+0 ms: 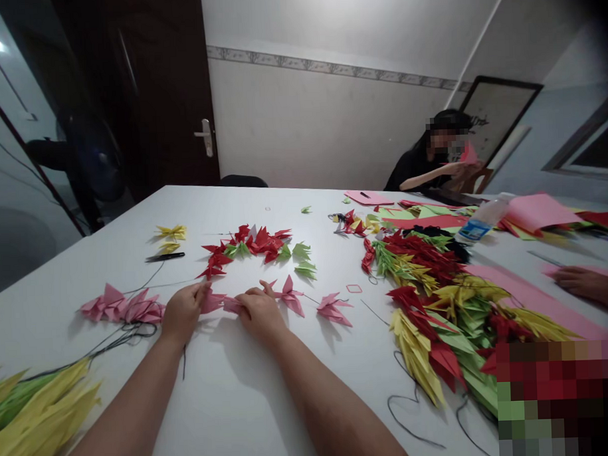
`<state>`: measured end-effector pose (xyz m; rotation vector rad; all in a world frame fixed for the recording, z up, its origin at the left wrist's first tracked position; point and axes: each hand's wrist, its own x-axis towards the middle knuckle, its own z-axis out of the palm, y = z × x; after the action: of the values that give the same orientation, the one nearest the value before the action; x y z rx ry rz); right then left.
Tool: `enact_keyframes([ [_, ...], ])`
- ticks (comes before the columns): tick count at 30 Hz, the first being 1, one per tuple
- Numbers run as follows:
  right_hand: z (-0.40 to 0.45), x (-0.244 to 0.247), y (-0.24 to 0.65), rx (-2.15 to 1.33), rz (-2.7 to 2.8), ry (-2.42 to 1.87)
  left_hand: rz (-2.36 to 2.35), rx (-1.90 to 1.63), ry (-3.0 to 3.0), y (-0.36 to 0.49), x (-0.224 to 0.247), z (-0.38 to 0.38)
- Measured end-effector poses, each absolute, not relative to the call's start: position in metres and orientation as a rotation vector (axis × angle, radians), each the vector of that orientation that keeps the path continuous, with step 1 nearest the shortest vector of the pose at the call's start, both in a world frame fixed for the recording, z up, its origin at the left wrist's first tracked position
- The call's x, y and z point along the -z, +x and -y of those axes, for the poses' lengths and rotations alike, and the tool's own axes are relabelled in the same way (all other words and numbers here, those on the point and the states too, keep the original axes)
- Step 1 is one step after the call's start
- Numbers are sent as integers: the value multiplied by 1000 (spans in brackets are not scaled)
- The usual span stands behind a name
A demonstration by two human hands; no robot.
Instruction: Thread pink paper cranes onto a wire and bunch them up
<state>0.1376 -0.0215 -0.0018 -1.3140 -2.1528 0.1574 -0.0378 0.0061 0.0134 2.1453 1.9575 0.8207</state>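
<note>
Pink folded paper cranes (pixel 148 306) lie along a dark thread on the white table. My left hand (pixel 183 311) is closed on a pink crane at the middle of this row. Just to its right, my right hand (pixel 260 311) has its fingers closed on the neighbouring pink crane (pixel 230 304). Two more pink cranes, one of them a loose-looking crane (pixel 333 309), sit on the thread to the right of my right hand. Behind my hands lie red cranes (pixel 262 243) and green cranes (pixel 303 251).
Small scissors (pixel 165 257) and yellow cranes (pixel 171 232) lie at the back left. Strung cranes (pixel 425 337) cover the right side, near a bottle (pixel 478 222). Yellow-green strings (pixel 46 410) lie front left. A person (pixel 441 150) sits at the far right; another person's hand (pixel 582 285) is nearer.
</note>
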Motion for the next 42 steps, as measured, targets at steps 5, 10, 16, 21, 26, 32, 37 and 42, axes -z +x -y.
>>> enact_keyframes([
  [5,21,-1,139,-194,2124,-1361,-1850,-686,2292,-43,-10,-13],
  [10,24,-4,137,-148,2075,-1378,-1866,-785,2482,-42,-3,-19],
  [16,26,-4,135,-163,2131,-1360,-1482,-901,2671,-28,-1,-12],
  [21,22,-18,145,-61,2008,-1278,-1532,-741,2593,-27,5,-17],
  [26,21,-55,198,-37,1761,-1332,-1636,-656,2542,-31,6,-20],
  [32,49,-48,291,-113,1693,-1658,-1756,-717,2518,-25,3,-13],
  [37,68,-7,314,-269,1703,-1820,-1660,-851,2669,-17,-4,-5],
  [42,61,10,308,-178,1768,-1796,-1377,-629,2744,-5,-11,4],
])
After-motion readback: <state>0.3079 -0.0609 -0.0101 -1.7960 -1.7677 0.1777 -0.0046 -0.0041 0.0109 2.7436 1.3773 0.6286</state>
